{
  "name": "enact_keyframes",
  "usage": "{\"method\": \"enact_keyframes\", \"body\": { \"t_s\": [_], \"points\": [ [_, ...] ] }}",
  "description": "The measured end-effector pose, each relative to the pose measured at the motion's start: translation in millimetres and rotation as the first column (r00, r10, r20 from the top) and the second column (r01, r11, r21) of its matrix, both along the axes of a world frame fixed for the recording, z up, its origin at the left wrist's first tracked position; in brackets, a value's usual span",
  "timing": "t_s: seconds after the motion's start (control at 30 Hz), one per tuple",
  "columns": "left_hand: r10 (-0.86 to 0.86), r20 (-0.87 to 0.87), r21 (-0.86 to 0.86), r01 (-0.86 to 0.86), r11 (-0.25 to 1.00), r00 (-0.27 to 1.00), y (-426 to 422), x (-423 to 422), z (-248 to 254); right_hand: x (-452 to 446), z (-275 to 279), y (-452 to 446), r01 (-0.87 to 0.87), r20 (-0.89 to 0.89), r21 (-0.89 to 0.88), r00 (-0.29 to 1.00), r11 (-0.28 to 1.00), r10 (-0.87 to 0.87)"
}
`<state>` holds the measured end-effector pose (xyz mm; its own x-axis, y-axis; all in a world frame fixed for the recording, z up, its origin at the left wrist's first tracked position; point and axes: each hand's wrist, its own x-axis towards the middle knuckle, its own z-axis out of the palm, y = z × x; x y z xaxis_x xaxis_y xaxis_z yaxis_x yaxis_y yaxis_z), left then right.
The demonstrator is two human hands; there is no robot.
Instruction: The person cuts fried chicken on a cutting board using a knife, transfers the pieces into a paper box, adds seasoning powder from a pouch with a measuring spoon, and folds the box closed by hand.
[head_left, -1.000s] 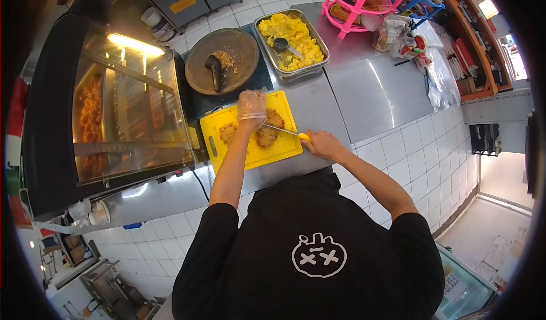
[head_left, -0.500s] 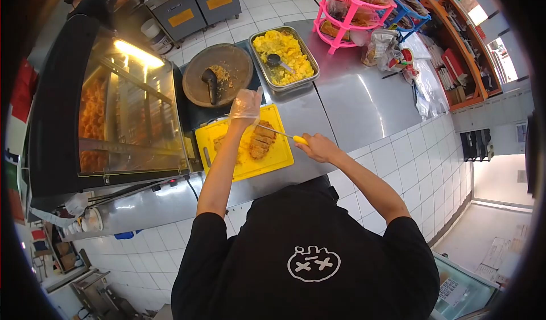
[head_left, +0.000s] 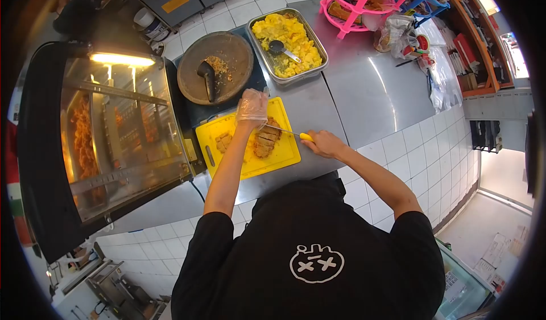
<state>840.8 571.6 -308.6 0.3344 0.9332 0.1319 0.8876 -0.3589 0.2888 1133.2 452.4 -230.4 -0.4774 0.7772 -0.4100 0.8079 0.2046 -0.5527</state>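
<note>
Fried meat [head_left: 265, 140], cut into slices, lies on a yellow cutting board [head_left: 256, 167]. My right hand [head_left: 325, 144] is closed round the yellow handle of a knife [head_left: 289, 131], whose blade reaches over the upper part of the meat. Beside the blade's tip is my left hand [head_left: 252, 107] in a clear plastic glove, bent over the top of the meat. Its fingertips and anything under them are hidden. A smaller cut piece [head_left: 223, 142] rests at the left of the board.
Above the board stand a stone mortar [head_left: 189, 69] with a black pestle [head_left: 208, 80] and a metal tray [head_left: 325, 64] of yellow food with a ladle. A lit glass food cabinet [head_left: 122, 143] is at left, a pink rack [head_left: 348, 21] at upper right. Another person [head_left: 85, 14] stands far left.
The view has shifted and turned slightly. More cuts show across the meat than a second ago. Both hands keep nearly the same places at the board, with the knife still over the meat.
</note>
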Motion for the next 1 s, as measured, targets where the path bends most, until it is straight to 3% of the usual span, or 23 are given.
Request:
{"method": "enact_keyframes", "body": {
  "t_s": [0.03, 0.13, 0.23, 0.37, 0.43, 0.53, 0.57, 0.63, 0.7, 0.73, 0.77, 0.8, 0.83, 0.87, 0.9, 0.93, 0.97, 1.0],
  "points": [
    [0.011, 0.026, 0.007, -0.011, 1.000, 1.000, -5.6, -0.2, 1.5, -1.1, -1.9, -3.1, 0.002, 0.009, -0.001, 1.000, 1.000, -0.002],
    [-0.106, -0.116, -0.014, 0.105, 0.994, 0.988, -10.4, -5.0, 14.7, -6.3, 1.7, -8.4, -0.008, 0.051, 0.020, 0.999, 1.000, 0.007],
    [0.117, 0.140, -0.067, -0.108, 0.992, 0.983, -21.0, 2.6, 28.8, -5.3, -5.8, -11.2, -0.010, 0.049, 0.029, 0.999, 1.000, 0.009],
    [0.043, 0.061, -0.057, -0.040, 0.998, 0.997, -14.0, -0.7, 7.8, -4.4, -12.9, -19.4, 0.000, 0.032, 0.131, 0.999, 0.991, -0.004],
    [0.016, 0.077, -0.001, -0.016, 1.000, 0.997, -15.7, -3.6, 5.2, -8.5, 0.1, -16.2, -0.015, 0.082, 0.085, 0.997, 0.996, 0.008],
    [0.011, 0.203, -0.021, -0.007, 1.000, 0.979, -10.5, -7.2, 15.1, -13.1, 23.0, -17.8, -0.007, 0.128, 0.089, 0.992, 0.996, -0.004],
    [-0.001, 0.327, 0.015, -0.004, 1.000, 0.945, -8.8, -10.6, 20.1, -13.7, 29.4, -21.8, 0.006, 0.137, 0.099, 0.990, 0.995, -0.019],
    [-0.042, 0.555, 0.072, 0.002, 0.997, 0.831, -17.8, -17.9, 62.1, -12.7, 46.6, -35.6, 0.042, 0.088, 0.101, 0.995, 0.994, -0.051],
    [0.028, 0.583, 0.102, -0.107, 0.989, 0.812, -35.2, -29.9, 119.7, -10.2, 61.3, -52.5, 0.126, 0.030, 0.036, 0.991, 0.991, -0.127],
    [0.234, 0.819, -0.132, -0.225, 0.965, 0.523, -44.0, -29.9, 143.9, -8.0, 67.7, -62.5, 0.185, 0.000, -0.031, 0.983, 0.982, -0.185],
    [0.434, 0.888, -0.392, -0.246, 0.887, 0.149, -54.4, -30.1, 165.5, -5.9, 70.6, -74.0, 0.237, -0.025, -0.101, 0.970, 0.966, -0.240],
    [0.495, 0.854, -0.453, -0.236, 0.860, 0.162, -67.4, -30.5, 185.6, -4.4, 70.0, -86.1, 0.299, -0.056, -0.095, 0.951, 0.950, -0.305],
    [0.210, 0.756, -0.077, -0.235, 0.969, 0.620, -71.3, -37.0, 156.5, -3.5, 67.8, -98.9, 0.353, -0.089, -0.088, 0.928, 0.931, -0.361],
    [-0.060, 0.388, 0.266, -0.049, 0.963, 0.920, -74.0, -49.5, 103.6, -3.3, 64.2, -110.8, 0.402, -0.123, -0.085, 0.903, 0.911, -0.410],
    [-0.229, -0.134, 0.466, 0.265, 0.844, 0.964, -77.0, -58.8, 75.3, -3.0, 56.2, -120.6, 0.455, -0.164, -0.107, 0.869, 0.884, -0.467],
    [-0.313, -0.041, 0.209, 0.315, 0.926, 0.949, -89.5, -41.4, 98.9, -3.2, 45.0, -130.2, 0.507, -0.205, -0.132, 0.827, 0.852, -0.524],
    [-0.367, 0.073, -0.062, 0.371, 0.927, 0.928, -105.6, -18.9, 123.9, -5.1, 35.6, -139.0, 0.557, -0.242, -0.162, 0.778, 0.815, -0.580],
    [-0.414, 0.031, -0.023, 0.415, 0.909, 0.910, -116.1, -15.9, 112.2, -8.3, 30.2, -144.8, 0.582, -0.242, -0.210, 0.748, 0.786, -0.618]
  ]
}}
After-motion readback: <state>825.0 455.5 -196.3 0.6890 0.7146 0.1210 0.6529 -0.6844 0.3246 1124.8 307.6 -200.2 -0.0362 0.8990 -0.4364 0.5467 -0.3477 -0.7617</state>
